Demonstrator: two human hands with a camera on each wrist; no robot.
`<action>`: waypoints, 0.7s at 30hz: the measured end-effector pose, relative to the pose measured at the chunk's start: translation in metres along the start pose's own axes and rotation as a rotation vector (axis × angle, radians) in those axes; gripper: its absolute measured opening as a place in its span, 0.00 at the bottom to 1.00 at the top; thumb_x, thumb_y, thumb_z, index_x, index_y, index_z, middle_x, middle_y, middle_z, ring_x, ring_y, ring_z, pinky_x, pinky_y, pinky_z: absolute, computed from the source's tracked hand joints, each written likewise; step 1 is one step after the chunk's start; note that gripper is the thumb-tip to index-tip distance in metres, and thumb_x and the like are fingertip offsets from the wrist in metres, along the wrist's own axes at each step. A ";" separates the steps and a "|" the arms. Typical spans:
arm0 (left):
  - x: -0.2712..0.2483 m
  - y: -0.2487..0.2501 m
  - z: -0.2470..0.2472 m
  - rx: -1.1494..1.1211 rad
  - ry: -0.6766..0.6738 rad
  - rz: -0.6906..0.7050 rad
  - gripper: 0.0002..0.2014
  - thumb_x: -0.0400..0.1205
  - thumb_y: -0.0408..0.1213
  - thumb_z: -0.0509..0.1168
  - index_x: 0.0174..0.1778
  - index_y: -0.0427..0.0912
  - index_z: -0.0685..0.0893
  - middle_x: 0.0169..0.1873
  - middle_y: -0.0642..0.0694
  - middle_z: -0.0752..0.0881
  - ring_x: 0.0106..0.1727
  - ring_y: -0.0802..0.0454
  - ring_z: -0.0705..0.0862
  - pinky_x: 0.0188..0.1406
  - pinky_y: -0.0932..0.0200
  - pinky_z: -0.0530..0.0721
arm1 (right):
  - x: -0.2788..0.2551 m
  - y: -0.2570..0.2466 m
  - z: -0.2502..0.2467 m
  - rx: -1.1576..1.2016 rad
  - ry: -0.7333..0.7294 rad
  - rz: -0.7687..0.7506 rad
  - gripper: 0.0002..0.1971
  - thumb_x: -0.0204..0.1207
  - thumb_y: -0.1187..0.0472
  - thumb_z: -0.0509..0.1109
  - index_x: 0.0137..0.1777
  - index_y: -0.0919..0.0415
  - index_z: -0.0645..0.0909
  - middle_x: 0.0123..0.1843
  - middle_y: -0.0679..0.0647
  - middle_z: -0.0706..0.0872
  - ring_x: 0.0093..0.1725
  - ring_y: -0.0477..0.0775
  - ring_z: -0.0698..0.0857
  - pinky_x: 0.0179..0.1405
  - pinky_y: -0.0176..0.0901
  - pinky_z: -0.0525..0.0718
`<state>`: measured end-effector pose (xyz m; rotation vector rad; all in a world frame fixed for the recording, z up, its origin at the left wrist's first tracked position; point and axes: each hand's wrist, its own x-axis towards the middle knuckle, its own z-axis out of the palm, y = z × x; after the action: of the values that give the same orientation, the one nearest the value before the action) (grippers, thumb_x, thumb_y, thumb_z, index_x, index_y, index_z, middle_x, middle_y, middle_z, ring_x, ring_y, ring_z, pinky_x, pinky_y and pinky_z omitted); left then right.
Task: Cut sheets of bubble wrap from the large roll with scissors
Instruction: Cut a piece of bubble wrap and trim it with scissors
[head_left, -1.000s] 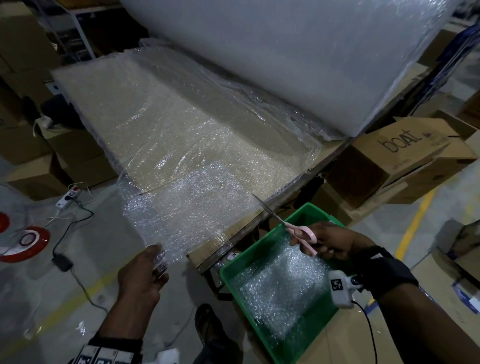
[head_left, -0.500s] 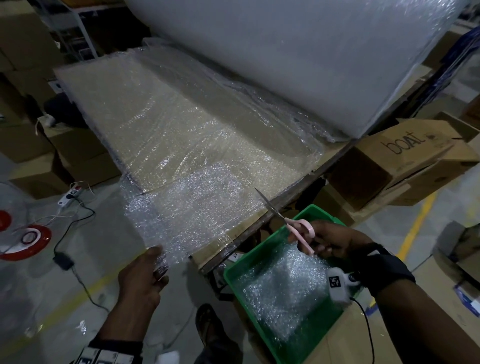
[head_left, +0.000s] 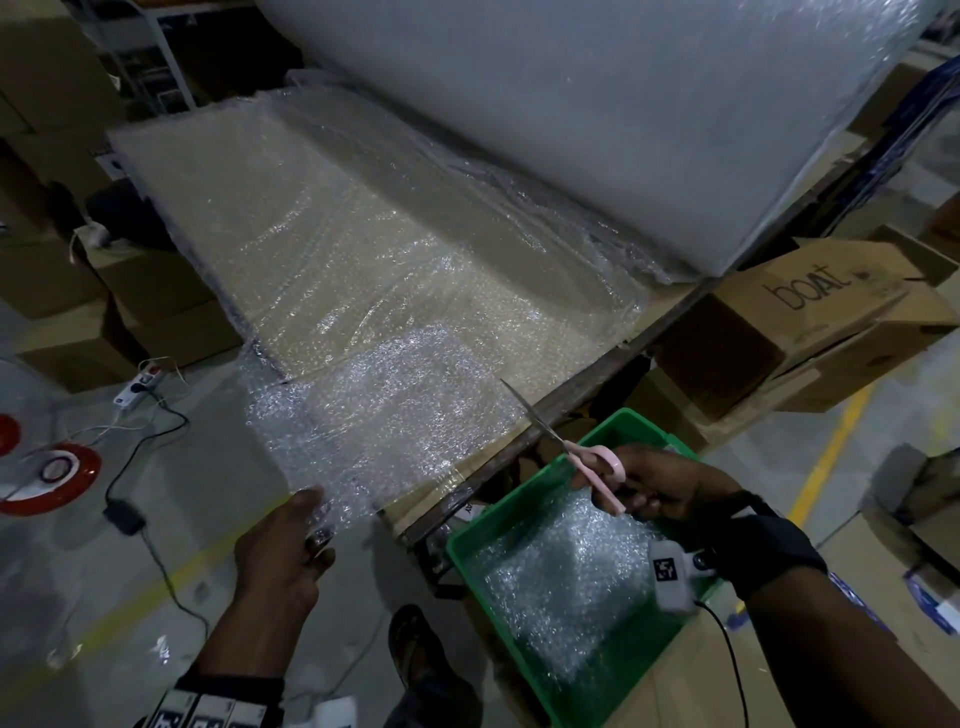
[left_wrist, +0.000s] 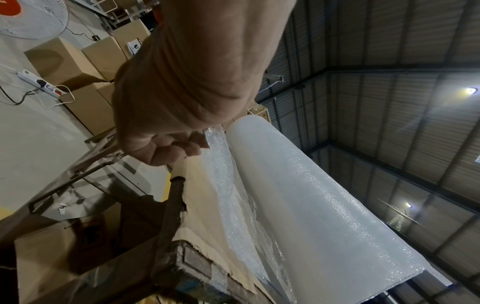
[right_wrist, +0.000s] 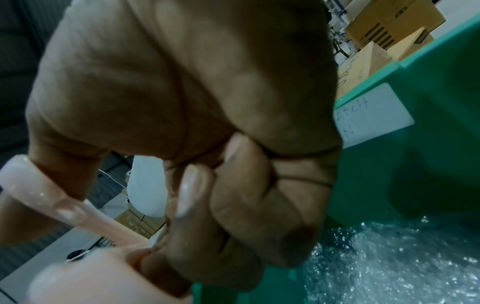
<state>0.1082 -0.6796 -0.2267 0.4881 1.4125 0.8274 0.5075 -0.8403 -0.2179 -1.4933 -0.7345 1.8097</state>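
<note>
A large white bubble wrap roll (head_left: 597, 114) (left_wrist: 298, 195) lies along the back of the cardboard-topped table (head_left: 582, 358). Its loose sheet (head_left: 374, 291) spreads over the table and hangs off the near corner. My left hand (head_left: 291, 540) (left_wrist: 166, 148) pinches that hanging corner below the table edge. My right hand (head_left: 654, 483) (right_wrist: 207, 185) grips pink-handled scissors (head_left: 571, 447) (right_wrist: 78, 226) over the green bin, its fingers curled through the loops. The blades are together and point up-left, their tip at the sheet's right edge by the table rim.
A green plastic bin (head_left: 467, 545) (right_wrist: 428, 102) at the lower right holds cut bubble wrap pieces (head_left: 561, 582). Cardboard boxes (head_left: 810, 322) stand right of the table and more at the left. A power strip (head_left: 137, 387), cables and an adapter (head_left: 123, 515) lie on the floor. My foot (head_left: 415, 654) is beneath.
The right hand has carried the scissors a little up toward the sheet's edge, blades staying together. The left hand keeps its pinch on the hanging corner, almost unmoved.
</note>
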 end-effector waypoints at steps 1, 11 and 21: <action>0.000 0.000 0.000 0.000 0.002 -0.001 0.04 0.84 0.36 0.76 0.45 0.46 0.88 0.44 0.46 0.88 0.40 0.46 0.82 0.38 0.51 0.75 | 0.000 0.000 0.000 -0.004 0.004 -0.004 0.39 0.69 0.32 0.82 0.64 0.68 0.85 0.32 0.58 0.78 0.21 0.44 0.60 0.16 0.40 0.51; 0.001 0.001 -0.001 -0.002 0.015 -0.021 0.04 0.84 0.37 0.76 0.46 0.46 0.88 0.44 0.47 0.87 0.41 0.47 0.82 0.36 0.52 0.74 | 0.005 -0.005 0.004 -0.015 0.051 -0.025 0.39 0.63 0.32 0.86 0.60 0.66 0.88 0.30 0.57 0.80 0.18 0.43 0.62 0.14 0.35 0.55; 0.002 0.001 -0.001 0.001 0.041 -0.007 0.05 0.83 0.36 0.77 0.45 0.46 0.88 0.43 0.45 0.87 0.40 0.47 0.83 0.38 0.52 0.76 | 0.009 0.003 0.001 -0.003 0.034 -0.044 0.37 0.67 0.39 0.87 0.62 0.71 0.88 0.29 0.59 0.78 0.18 0.42 0.63 0.17 0.39 0.51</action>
<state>0.1071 -0.6770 -0.2274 0.4687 1.4515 0.8356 0.5051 -0.8353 -0.2256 -1.4947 -0.7481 1.7466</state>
